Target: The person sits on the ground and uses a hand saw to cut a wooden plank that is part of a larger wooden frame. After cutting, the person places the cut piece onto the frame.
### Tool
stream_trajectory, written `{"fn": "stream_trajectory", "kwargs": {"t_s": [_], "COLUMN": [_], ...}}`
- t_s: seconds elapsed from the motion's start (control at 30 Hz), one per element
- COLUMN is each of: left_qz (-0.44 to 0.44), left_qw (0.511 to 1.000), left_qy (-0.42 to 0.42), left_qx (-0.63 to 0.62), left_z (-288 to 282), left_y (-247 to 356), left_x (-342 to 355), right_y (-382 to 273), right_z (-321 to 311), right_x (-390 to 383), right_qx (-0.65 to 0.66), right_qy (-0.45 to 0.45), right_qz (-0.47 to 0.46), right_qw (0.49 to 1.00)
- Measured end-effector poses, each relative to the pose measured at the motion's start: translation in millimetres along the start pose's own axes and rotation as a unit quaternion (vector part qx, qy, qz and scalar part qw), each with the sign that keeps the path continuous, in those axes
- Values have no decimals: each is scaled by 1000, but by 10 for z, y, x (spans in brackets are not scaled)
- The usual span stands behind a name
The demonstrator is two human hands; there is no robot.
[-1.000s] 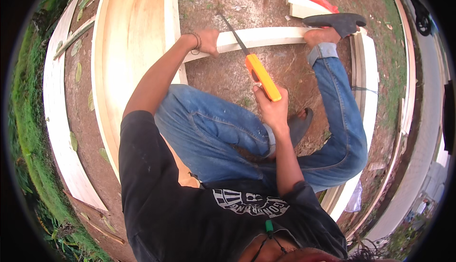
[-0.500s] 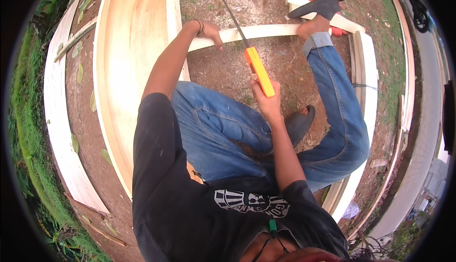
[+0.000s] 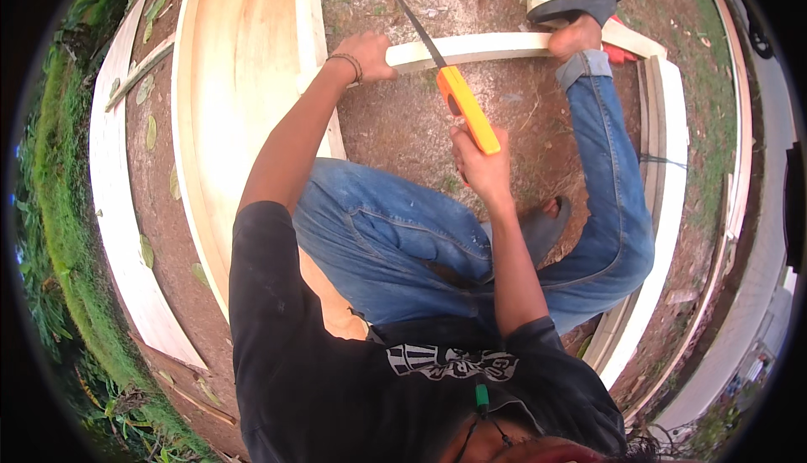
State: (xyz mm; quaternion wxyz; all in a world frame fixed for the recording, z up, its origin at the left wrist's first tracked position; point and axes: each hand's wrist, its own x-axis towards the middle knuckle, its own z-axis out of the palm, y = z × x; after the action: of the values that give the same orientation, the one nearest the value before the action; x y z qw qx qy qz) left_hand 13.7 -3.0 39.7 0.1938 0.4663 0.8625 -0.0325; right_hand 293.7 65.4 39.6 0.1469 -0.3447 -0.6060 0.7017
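My right hand (image 3: 485, 160) is closed around the yellow-orange handle of a hand saw (image 3: 468, 110). Its dark, narrow blade points away to the upper left and crosses a pale wooden batten (image 3: 496, 44); whether the teeth touch the wood I cannot tell. My left hand (image 3: 364, 57) grips the batten left of the blade, fingers over the top. The batten's left part lies over the edge of a large wooden panel (image 3: 239, 110) with raised sides. My bare heel (image 3: 577, 39), in a dark slipper, presses on its right end.
Stacked pale boards (image 3: 668, 127) run along the right beside my bent leg. More pale timber (image 3: 635, 41) and something red (image 3: 620, 53) lie by my foot. At left, a long white board (image 3: 118, 202) rests on leaf-strewn soil before a grassy strip (image 3: 63, 177).
My left hand has closed over the batten, where its fingers hung loosely before. The saw handle has shifted slightly forward, and the whole view has moved a little.
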Motion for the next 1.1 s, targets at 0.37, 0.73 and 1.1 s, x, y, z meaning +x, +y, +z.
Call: {"fn": "stream_trajectory", "kwargs": {"t_s": [0.37, 0.73, 1.1], "left_qz": [7, 24, 13], "left_qw": [999, 999, 997], "left_qy": [-19, 7, -59], "left_qx": [-34, -34, -43], "left_z": [99, 138, -112], "left_y": [-65, -147, -21], "left_x": [44, 68, 247], "right_y": [-86, 43, 170], "right_z": [-639, -287, 38], "right_x": [-1387, -1121, -54], "right_qx": [-108, -86, -30], "right_qy": [-16, -8, 9], "right_qz": [-8, -4, -32], "right_qw": [994, 996, 999]}}
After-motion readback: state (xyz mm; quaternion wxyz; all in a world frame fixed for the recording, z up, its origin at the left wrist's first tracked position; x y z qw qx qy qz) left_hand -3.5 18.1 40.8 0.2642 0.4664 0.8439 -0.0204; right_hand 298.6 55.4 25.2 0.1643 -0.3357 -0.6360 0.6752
